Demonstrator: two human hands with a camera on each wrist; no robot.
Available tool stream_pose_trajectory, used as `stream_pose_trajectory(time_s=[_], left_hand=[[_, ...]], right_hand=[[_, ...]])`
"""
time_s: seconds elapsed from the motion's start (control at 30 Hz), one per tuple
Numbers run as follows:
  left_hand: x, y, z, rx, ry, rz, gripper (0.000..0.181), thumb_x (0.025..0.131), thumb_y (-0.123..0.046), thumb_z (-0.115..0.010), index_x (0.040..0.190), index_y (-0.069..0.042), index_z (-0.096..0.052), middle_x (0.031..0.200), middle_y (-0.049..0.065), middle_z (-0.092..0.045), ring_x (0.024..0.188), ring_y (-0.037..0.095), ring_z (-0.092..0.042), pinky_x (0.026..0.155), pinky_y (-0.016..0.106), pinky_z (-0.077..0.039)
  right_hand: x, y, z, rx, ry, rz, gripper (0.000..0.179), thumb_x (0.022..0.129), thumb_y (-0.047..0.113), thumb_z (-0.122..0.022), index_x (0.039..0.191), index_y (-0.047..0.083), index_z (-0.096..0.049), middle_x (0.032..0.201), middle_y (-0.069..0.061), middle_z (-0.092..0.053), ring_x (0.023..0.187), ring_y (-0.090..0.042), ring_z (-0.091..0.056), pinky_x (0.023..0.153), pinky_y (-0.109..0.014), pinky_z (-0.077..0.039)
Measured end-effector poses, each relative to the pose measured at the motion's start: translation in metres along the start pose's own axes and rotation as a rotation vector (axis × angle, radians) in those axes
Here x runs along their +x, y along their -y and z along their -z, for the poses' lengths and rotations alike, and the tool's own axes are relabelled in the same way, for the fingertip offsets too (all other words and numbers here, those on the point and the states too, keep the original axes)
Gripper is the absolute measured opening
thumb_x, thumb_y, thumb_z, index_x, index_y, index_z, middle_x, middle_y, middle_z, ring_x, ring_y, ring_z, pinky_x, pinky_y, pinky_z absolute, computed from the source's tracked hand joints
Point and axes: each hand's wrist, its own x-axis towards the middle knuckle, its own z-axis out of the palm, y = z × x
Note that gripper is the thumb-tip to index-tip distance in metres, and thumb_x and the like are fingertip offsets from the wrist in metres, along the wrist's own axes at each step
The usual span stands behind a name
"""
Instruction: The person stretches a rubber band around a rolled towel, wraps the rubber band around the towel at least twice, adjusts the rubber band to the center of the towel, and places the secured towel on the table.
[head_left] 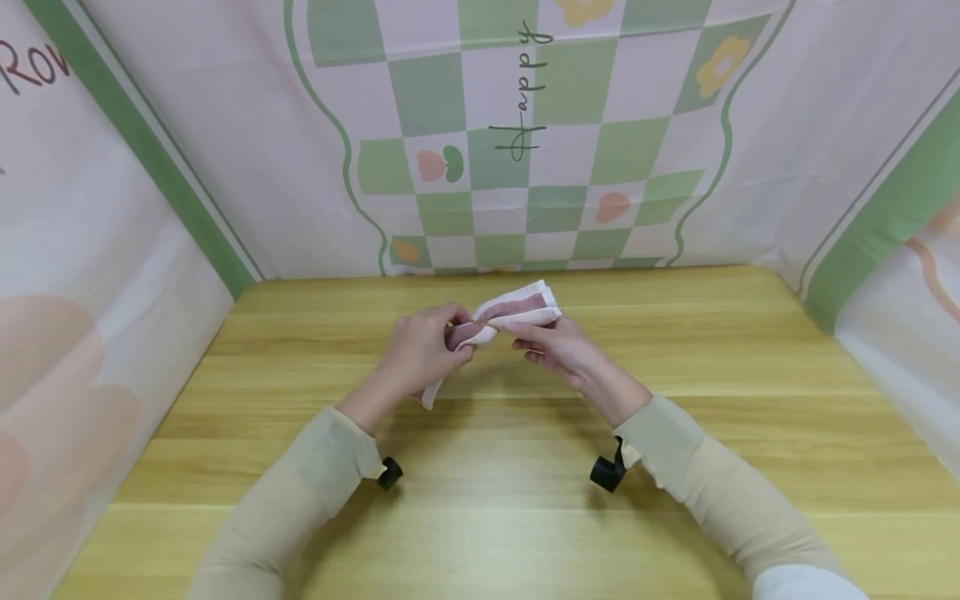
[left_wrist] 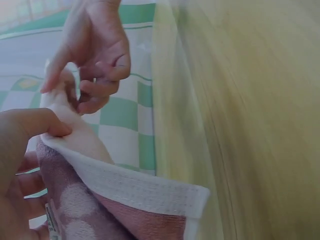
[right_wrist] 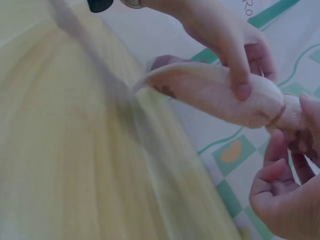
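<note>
A small pink-and-white towel [head_left: 517, 307], gathered lengthwise, is held up over the table between both hands. A thin brown band [right_wrist: 278, 115] circles its narrowed middle. My left hand [head_left: 423, 346] grips the towel on one side of the band, thumb pressed on the cloth. From that hand hangs the towel's hemmed white edge [left_wrist: 150, 192], with a darker patterned face below. My right hand [head_left: 558, 346] pinches the towel close to the band with thumb and fingertips; its other fingers curl loosely beneath. The towel's far end fans out above the right hand.
The wooden table [head_left: 480, 517] spreads under both arms. A printed cloth [head_left: 562, 167] with green checks stands as a wall behind it, and more cloth closes in the sides. Black wrist devices [head_left: 607, 473] hang under the sleeves, low over the tabletop.
</note>
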Motion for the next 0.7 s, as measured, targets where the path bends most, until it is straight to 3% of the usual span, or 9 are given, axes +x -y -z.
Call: stream_pose_trajectory(time_s=[0.17,0.37,0.53,0.7], left_hand=[[-0.001,0.003,0.004,-0.147,0.083,0.054,0.022,0.089,-0.022,-0.076,0.109,-0.016,-0.069,0.093,-0.003,-0.069,0.076,0.015,-0.059,0.068,0.032,-0.049],[0.000,0.007,0.007,-0.341,0.198,0.096,0.030,0.095,-0.021,-0.072,0.122,-0.010,-0.070,0.102,0.002,-0.070,0.090,0.017,-0.064,0.080,0.035,-0.053],[0.002,0.012,0.009,-0.418,0.262,0.086,0.033,0.096,-0.016,-0.068,0.127,-0.007,-0.067,0.110,0.006,-0.069,0.097,0.020,-0.063,0.084,0.036,-0.052],[0.002,0.017,0.010,-0.451,0.310,0.085,0.037,0.095,-0.011,-0.067,0.131,-0.005,-0.065,0.117,0.009,-0.067,0.104,0.022,-0.063,0.090,0.038,-0.053]], right_hand=[[0.001,-0.007,-0.001,0.023,-0.010,0.012,0.007,0.103,0.008,-0.062,0.108,0.012,-0.058,0.093,0.001,-0.062,0.079,-0.011,-0.060,0.068,-0.022,-0.047],[0.001,-0.012,-0.002,0.061,0.029,0.047,0.013,0.103,0.004,-0.061,0.102,0.015,-0.068,0.090,0.000,-0.066,0.080,-0.012,-0.062,0.067,-0.022,-0.048],[0.000,-0.014,-0.002,0.056,-0.004,0.034,0.003,0.104,0.014,-0.057,0.104,0.013,-0.060,0.091,0.001,-0.065,0.084,-0.011,-0.062,0.069,-0.023,-0.047],[0.000,-0.015,-0.003,0.043,-0.053,0.021,0.006,0.104,0.017,-0.054,0.106,0.011,-0.053,0.090,0.002,-0.063,0.083,-0.011,-0.060,0.069,-0.022,-0.044]])
